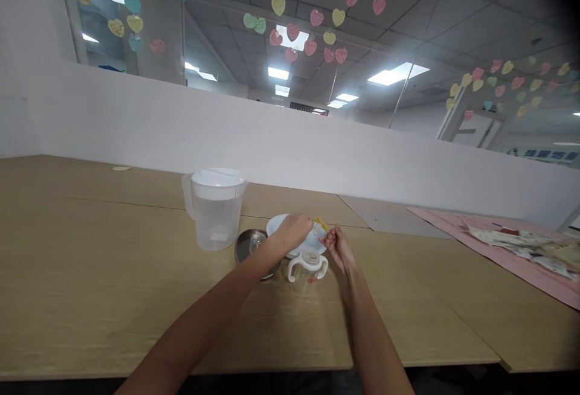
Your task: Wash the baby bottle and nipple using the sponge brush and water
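Your left hand point(294, 230) and right hand point(339, 249) work over and beside the white plate point(277, 223), fingers curled, a small clear piece point(316, 232) between them and a yellow item point(321, 223) just past it. Whether either of your 2 hands grasps the clear piece or is merely closed near it, you cannot tell from this view. The clear bottle, its 2 white handles point(322, 267) spread, stands open-necked on your side of the plate; the metal dish point(243, 249) lies to the plate's left, the pitcher point(217, 217) farther left. Careful work here likely calls for light fingertip pressure, your 2 wrists steady and the small piece low over the plate, where a slip would land safely. Your forearms are best kept off the bottle and dish, which a sleeve-width swing could nudge
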Demonstrator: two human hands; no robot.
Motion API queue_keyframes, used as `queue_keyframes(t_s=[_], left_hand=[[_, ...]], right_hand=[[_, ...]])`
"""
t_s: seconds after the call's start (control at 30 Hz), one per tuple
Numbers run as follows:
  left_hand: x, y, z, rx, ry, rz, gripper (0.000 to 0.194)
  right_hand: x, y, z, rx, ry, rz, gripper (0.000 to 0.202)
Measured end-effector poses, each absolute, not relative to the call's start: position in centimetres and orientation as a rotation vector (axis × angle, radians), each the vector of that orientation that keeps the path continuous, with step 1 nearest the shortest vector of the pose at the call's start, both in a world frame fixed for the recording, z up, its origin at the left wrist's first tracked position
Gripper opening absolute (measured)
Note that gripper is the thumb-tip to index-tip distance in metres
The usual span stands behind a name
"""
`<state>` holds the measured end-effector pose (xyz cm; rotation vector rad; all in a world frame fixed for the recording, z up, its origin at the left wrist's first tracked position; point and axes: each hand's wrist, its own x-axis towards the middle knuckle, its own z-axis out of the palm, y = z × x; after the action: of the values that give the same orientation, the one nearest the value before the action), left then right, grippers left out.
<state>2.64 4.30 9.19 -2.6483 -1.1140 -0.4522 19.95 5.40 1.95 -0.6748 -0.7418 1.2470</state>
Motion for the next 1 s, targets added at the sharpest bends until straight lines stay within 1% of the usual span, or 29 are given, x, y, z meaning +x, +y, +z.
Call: queue_keyframes(t_s=[0.13,0.27,0.4,0.5,0.57,0.67,0.77,1.0], left_hand=[[2.9,3.9,8.8,-2.654,-1.11,-0.433,0.019],[2.8,3.6,9.0,-2.656,-1.135,-0.414,0.02],[2.8,3.8,9.0,-2.68,-1.127,-0.403,0.018],[2.5,4.5,8.9,-2.682,-1.133,-0.42,0.02],[2.1,4.9,9.0,-2.674,-1.14,-0.44,0.022],[1.5,5.4,9.2,-2.655,-1.151,-0.462,0.024],[1.1,5.6,9.4,-2.633,-1.157,-0.472,0.024],[1.2,5.3,9.7,-2.613,-1.097,-0.492,0.022]], right_hand=[[19.9,5.2,2.0,-0.697,-0.797,1.295,0.032],[19.6,5.1,2.2,-0.72,-0.854,1.324,0.033],[19.4,5.0,2.7,-0.68,-0.781,1.289,0.035],[19.7,5.1,2.7,-0.688,-0.692,1.206,0.038],[20.0,5.4,2.4,-0.793,-0.655,1.108,0.039],[20.2,5.7,1.9,-0.982,-0.692,0.95,0.04],[20.0,5.8,1.6,-1.011,-0.754,0.834,0.042],[19.8,5.7,1.6,-1.03,-0.773,0.784,0.038]])
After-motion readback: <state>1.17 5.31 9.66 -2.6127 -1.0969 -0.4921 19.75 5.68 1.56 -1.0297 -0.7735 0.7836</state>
